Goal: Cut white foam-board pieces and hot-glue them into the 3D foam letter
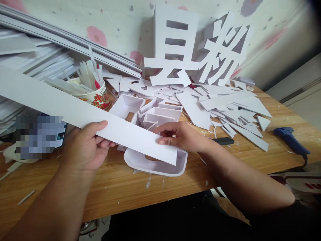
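A long white foam-board strip point(130, 132) slants across the view from the upper left down to the middle. My left hand point(87, 144) grips its lower edge, thumb on top and fingers beneath. Near the strip's right end, my right hand point(175, 135) pinches it between thumb and fingers. Below and behind the strip lies a hollow white foam-board character point(160, 115) with upright walls, its open side up. The strip covers part of it, and its curved front wall point(155, 172) shows below.
Two finished white block characters point(175, 62) point(225, 53) lean at the wall. Loose board scraps point(225, 107) cover the table's right side. A paper tub point(92, 95) holds glue sticks. A blue glue gun point(292, 139), a dark-handled knife point(223, 141) and a phone point(60, 134) lie around.
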The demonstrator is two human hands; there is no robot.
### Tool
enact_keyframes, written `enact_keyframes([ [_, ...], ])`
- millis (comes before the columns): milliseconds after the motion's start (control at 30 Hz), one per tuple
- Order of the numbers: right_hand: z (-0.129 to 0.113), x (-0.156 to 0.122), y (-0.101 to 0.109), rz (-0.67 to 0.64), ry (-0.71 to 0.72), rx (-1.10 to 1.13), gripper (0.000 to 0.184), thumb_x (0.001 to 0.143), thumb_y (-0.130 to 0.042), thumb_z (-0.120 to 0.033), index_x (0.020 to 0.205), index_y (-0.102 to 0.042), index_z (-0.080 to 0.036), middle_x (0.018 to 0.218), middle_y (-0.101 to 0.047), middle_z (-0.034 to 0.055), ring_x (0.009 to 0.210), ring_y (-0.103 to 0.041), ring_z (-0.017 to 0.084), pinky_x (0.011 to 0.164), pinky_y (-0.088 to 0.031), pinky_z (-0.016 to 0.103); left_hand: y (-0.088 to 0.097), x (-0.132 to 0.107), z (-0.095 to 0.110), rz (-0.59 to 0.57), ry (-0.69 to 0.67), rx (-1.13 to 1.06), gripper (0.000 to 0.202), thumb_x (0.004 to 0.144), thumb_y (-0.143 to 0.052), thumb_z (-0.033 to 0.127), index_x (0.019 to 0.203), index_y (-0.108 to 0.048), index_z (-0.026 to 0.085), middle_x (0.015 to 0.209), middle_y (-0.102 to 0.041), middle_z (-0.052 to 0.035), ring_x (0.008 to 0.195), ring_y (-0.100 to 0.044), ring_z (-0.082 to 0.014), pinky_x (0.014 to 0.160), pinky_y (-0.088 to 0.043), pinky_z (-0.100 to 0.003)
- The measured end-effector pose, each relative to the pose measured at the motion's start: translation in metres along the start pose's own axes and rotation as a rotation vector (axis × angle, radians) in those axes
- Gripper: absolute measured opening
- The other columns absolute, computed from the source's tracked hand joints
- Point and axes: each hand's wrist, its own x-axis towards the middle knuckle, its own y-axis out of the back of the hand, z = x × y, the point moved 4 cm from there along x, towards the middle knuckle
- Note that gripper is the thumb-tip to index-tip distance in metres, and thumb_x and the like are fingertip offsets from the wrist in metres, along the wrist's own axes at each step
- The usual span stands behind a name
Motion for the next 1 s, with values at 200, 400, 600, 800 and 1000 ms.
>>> enact_keyframes([
  [200, 0.002, 0.000, -0.001, -0.010, 0.004, -0.034, 0.032, 0.087, -0.065, -0.035, 0.111, -0.070, -0.014, 0.072, -0.052, -0.0016, 0.064, -0.045, 0.010, 0.057, -0.034, 0.021, -0.002, -0.001, -0.014, -0.113, 0.061, 0.076, 0.028, 0.050, -0.075, 0.020, 0.068, -0.053, 0.018, 0.044, -0.051, 0.0086, 0.032, -0.037, -0.0069, 0.030, -0.035, -0.020],
  [400, 0.002, 0.001, -0.002, -0.034, 0.019, -0.045, 0.030, 0.088, -0.064, -0.033, 0.110, -0.070, -0.014, 0.071, -0.053, -0.0014, 0.064, -0.045, 0.010, 0.057, -0.035, 0.021, 0.002, -0.004, -0.020, -0.219, 0.030, 0.149, 0.026, 0.061, -0.073, 0.026, 0.058, -0.049, 0.018, 0.036, -0.040, 0.0098, 0.030, -0.033, -0.0056, 0.032, -0.034, -0.020],
  [600, 0.004, 0.003, -0.005, -0.056, 0.028, -0.021, 0.030, 0.087, -0.064, -0.032, 0.110, -0.070, -0.014, 0.076, -0.059, 0.0009, 0.068, -0.050, 0.012, 0.059, -0.038, 0.021, 0.013, -0.008, -0.026, -0.234, 0.043, 0.186, 0.030, 0.063, -0.073, 0.031, 0.056, -0.047, 0.019, 0.036, -0.036, 0.0107, 0.032, -0.032, -0.0055, 0.034, -0.034, -0.019],
  [800, 0.009, 0.005, -0.006, -0.039, 0.023, -0.050, 0.029, 0.086, -0.064, -0.033, 0.110, -0.071, -0.016, 0.078, -0.061, 0.0013, 0.069, -0.051, 0.012, 0.061, -0.039, 0.022, 0.018, -0.010, -0.031, -0.246, 0.077, 0.213, 0.034, 0.061, -0.073, 0.034, 0.052, -0.044, 0.019, 0.035, -0.038, 0.0092, 0.034, -0.034, -0.0069, 0.037, -0.035, -0.021],
  [1000, -0.008, -0.004, 0.004, 0.027, -0.016, -0.231, 0.038, 0.081, -0.070, -0.031, 0.116, -0.068, -0.016, 0.081, -0.065, 0.0022, 0.070, -0.055, 0.013, 0.064, -0.043, 0.024, 0.018, -0.008, -0.031, -0.232, 0.080, 0.227, 0.036, 0.060, -0.073, 0.033, 0.048, -0.042, 0.019, 0.035, -0.038, 0.0085, 0.034, -0.034, -0.0067, 0.038, -0.036, -0.021],
])
